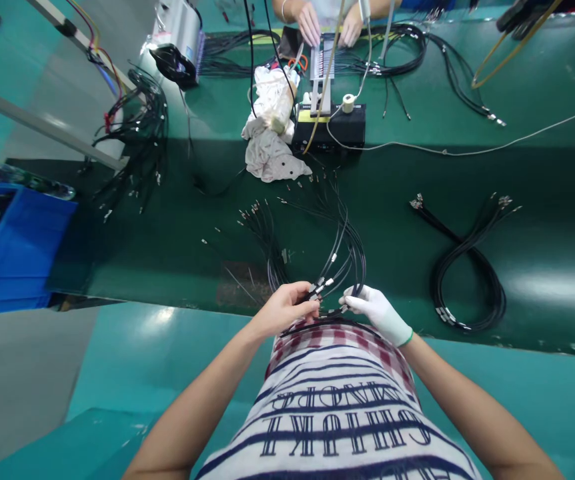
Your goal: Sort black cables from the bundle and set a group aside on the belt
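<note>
My bare left hand (pixel 290 308) is closed around several black cables near their silvery connectors, close to the table's front edge. In a white glove, my right hand (pixel 375 313) pinches cables from the same black cable bundle (pixel 357 257) just beside it. This bundle loops up over the green table, its loose ends fanning out at the top. To the left, another group of black cables (pixel 270 243) runs under or behind my left hand, with metal tips pointing away from me. Exactly which strands each hand grips is partly hidden by the fingers.
A looped cable bundle (pixel 500 303) lies at the right. Across the table a co-worker's hands (pixel 310 25) are at a metal fixture (pixel 323 63) by a black box (pixel 352 130). White cloths (pixel 272 157) lie left of it. Hanging cables (pixel 145 113) and a blue bin (pixel 22 247) are at left.
</note>
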`<state>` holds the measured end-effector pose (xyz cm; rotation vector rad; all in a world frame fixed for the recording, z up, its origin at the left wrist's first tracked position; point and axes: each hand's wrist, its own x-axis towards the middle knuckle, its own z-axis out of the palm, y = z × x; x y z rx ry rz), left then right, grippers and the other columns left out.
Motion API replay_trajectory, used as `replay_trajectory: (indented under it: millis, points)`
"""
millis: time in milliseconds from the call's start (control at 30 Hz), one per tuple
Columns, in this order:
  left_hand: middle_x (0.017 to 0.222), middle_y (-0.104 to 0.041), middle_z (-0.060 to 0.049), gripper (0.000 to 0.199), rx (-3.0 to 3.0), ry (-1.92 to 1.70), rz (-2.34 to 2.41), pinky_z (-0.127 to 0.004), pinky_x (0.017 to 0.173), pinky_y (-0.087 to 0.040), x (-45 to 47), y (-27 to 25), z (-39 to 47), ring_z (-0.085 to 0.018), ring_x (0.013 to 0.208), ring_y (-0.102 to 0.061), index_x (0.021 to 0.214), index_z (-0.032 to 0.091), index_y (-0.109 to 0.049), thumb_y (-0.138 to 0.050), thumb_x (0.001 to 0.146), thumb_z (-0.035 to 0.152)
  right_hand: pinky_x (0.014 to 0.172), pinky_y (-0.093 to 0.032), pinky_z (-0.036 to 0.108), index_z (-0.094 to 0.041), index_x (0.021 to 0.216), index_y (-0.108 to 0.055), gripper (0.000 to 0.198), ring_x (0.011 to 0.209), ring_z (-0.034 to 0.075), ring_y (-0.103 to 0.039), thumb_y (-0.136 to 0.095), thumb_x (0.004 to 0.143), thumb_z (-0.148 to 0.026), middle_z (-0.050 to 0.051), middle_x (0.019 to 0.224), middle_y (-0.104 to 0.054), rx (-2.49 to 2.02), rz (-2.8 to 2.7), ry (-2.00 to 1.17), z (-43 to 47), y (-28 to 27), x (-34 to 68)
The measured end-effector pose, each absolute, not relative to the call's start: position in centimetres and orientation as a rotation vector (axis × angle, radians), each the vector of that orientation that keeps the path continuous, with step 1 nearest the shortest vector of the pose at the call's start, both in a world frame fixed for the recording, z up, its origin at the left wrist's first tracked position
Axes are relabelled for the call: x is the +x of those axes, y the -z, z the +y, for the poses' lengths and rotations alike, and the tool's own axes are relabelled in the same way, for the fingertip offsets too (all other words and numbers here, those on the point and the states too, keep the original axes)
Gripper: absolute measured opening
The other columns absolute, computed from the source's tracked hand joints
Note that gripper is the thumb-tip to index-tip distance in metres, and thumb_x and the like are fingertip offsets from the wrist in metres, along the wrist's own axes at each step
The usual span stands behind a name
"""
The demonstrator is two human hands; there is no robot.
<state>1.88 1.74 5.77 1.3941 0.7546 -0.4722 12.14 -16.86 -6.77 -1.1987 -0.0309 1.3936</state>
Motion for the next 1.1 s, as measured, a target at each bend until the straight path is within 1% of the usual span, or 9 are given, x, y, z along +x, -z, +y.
replay_trajectory:
  millis: [100,233,400,467,567,633,733,833,1100]
  points:
    - [0.066,-0.055,0.002,0.03,1.363,0.376,0.8,-0.02,0.052,-0.034,2.0,-6.9,2.3,-0.006,0.054,-0.044,0.083,0.014,-0.056,-0.068,0.079,0.041,0.061,-0.043,0.026,-0.014,0.092,-0.06,0.043,0.068,0.013,-0.057,-0.075,0.068,-0.047,0.008,0.087,-0.068,-1.311,0.068,-1.376,-18.0,10.1,11.9]
    - [0.075,-0.054,0.001,0.03,1.44,0.246,0.862,-0.02,0.059,-0.037,1.4,-9.0,4.1,-0.008,0.064,-0.045,0.087,0.014,-0.06,-0.071,0.077,0.04,0.059,-0.043,0.026,-0.015,0.088,-0.059,0.041,0.066,0.013,-0.058,-0.071,0.068,-0.049,0.01,0.09,-0.067,-1.439,0.137,-1.393,-19.8,12.5,12.6]
    - [0.063,-0.045,0.002,0.03,1.53,0.203,0.841,-0.022,0.054,-0.03,0.3,-12.3,5.0,-0.008,0.058,-0.038,0.081,0.016,-0.059,-0.06,0.085,0.045,0.054,-0.04,0.027,-0.016,0.066,-0.06,0.033,0.062,0.019,-0.06,-0.077,0.067,-0.044,0.01,0.068,-0.065,-1.497,0.058,-1.525,-21.1,8.6,16.3]
    - [0.062,-0.044,0.001,0.032,1.579,0.249,0.793,-0.023,0.054,-0.03,0.4,-13.0,4.2,-0.009,0.058,-0.037,0.078,0.016,-0.057,-0.055,0.088,0.046,0.059,-0.045,0.027,-0.017,0.076,-0.064,0.035,0.073,0.021,-0.064,-0.071,0.074,-0.051,0.01,0.076,-0.067,-1.451,0.035,-1.534,-20.2,6.1,17.5]
    - [0.064,-0.046,0.0,0.036,1.654,0.445,0.677,-0.024,0.056,-0.03,0.8,-12.4,2.0,-0.01,0.06,-0.039,0.072,0.016,-0.053,-0.047,0.091,0.045,0.071,-0.053,0.035,-0.017,0.107,-0.061,0.063,0.091,0.025,-0.066,-0.037,0.088,-0.071,0.014,0.102,-0.068,-1.138,0.105,-1.644,-16.2,4.0,18.5]
    - [0.066,-0.048,0.0,0.036,1.725,0.61,0.569,-0.024,0.058,-0.031,0.7,-10.7,0.7,-0.011,0.063,-0.04,0.071,0.016,-0.053,-0.042,0.093,0.042,0.072,-0.055,0.04,-0.012,0.105,-0.056,0.075,0.091,0.027,-0.066,-0.025,0.086,-0.078,0.018,0.1,-0.066,-0.741,0.376,-1.674,-12.5,4.2,19.1]
    - [0.068,-0.051,0.001,0.035,1.825,0.804,0.498,-0.024,0.061,-0.031,-0.5,-7.1,0.4,-0.012,0.065,-0.042,0.072,0.017,-0.051,-0.038,0.094,0.041,0.062,-0.053,0.029,-0.011,0.101,-0.053,0.057,0.071,0.016,-0.062,-0.022,0.097,-0.059,0.008,0.08,-0.062,-0.617,0.429,-1.579,-7.8,5.4,20.1]
    - [0.064,-0.046,0.002,0.038,1.886,0.9,0.573,-0.025,0.06,-0.03,-2.8,-4.2,1.9,-0.013,0.063,-0.041,0.07,0.018,-0.044,-0.033,0.094,0.044,0.048,-0.042,0.019,-0.014,0.102,-0.053,0.034,0.048,0.008,-0.044,-0.029,0.102,-0.037,-0.003,0.063,-0.049,-0.505,0.401,-1.542,-5.8,5.8,20.4]
    - [0.067,-0.044,0.002,0.034,1.998,0.934,0.581,-0.027,0.061,-0.027,-5.9,-1.9,3.4,-0.014,0.066,-0.04,0.071,0.019,-0.04,-0.033,0.093,0.045,0.052,-0.042,0.018,-0.013,0.104,-0.056,0.019,0.054,0.006,-0.046,-0.046,0.097,-0.028,-0.002,0.069,-0.048,-0.414,0.302,-1.462,-6.6,4.1,20.8]
